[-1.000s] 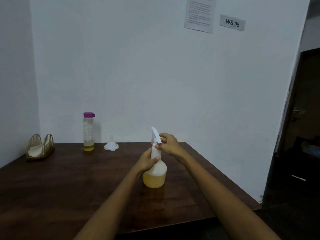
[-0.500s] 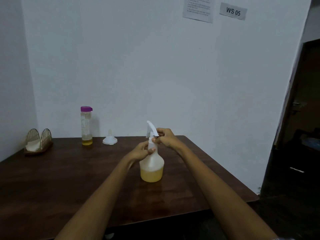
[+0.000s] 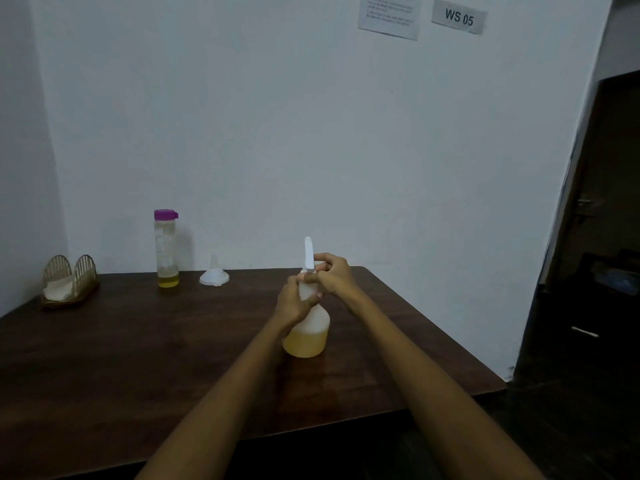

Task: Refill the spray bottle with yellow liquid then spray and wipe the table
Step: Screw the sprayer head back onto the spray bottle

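Note:
A white spray bottle (image 3: pixel 308 336) with yellow liquid in its lower part stands upright on the dark wooden table (image 3: pixel 138 358). My left hand (image 3: pixel 294 303) grips its neck from the left. My right hand (image 3: pixel 332 273) pinches the white spray head (image 3: pixel 308 254) on top of the neck. A tall clear bottle (image 3: pixel 166 249) with a purple cap and a little yellow liquid at its bottom stands at the back of the table. Beside it lies a white funnel (image 3: pixel 214 276), wide end down.
A wire holder with white napkins (image 3: pixel 67 282) sits at the back left corner. White walls close the table at back and left. The table's right edge drops to a dark doorway area (image 3: pixel 595 271).
The spray head has turned on the neck, its nozzle now pointing more upright. My right hand shifted its pinch around it. The left hand keeps its grip on the neck.

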